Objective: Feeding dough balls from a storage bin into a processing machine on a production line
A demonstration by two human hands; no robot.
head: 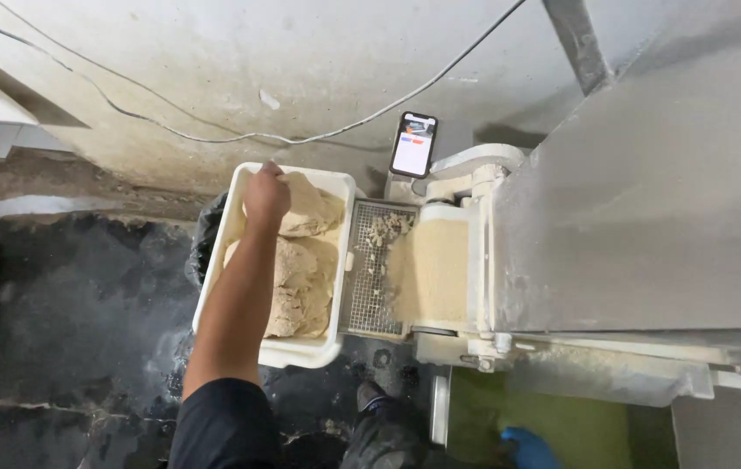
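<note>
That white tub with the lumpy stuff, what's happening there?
A person's left hand reaches into the white tub, fingers on a breaded, pale piece at its far end. More breaded pieces fill the tub. Beside it, a machine's crumb-covered belt ends at a wire rack with loose crumbs. A phone leans against the wall behind. The right hand isn't in view.

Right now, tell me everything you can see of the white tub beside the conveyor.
The white plastic tub is rectangular with rounded corners and a thick rolled rim, and it looks dusted with flour. It sits upright on the dark, wet-looking floor, its right side against the wire mesh outfeed of the breading machine. It is filled with flat, breaded pieces, piled unevenly and highest at the far end. The left hand reaches into that far end and rests on the pile. A dark bag shows behind its left wall.
</note>
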